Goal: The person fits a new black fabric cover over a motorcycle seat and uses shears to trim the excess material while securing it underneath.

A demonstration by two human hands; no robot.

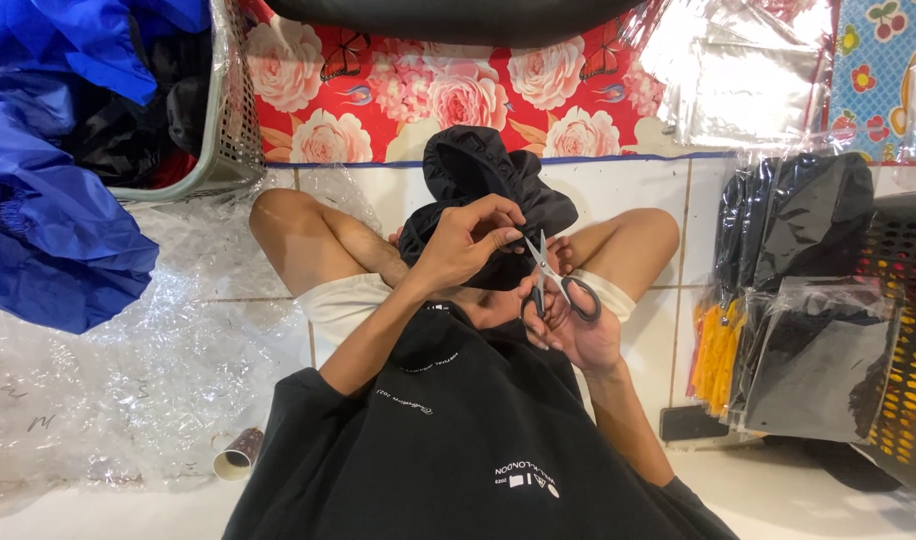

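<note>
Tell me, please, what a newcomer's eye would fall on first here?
At centre, the left hand pinches a black garment while the right hand holds grey-handled scissors against it. Behind lies a red rose-patterned mat; at the left, blue fabric is heaped up.

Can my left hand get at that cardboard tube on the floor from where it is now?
Probably not as things stand. The left hand is busy pinching the black fabric up in front of you, and the cardboard tube lies low beside your hip on the tiled floor. You would have to let go first.
</note>
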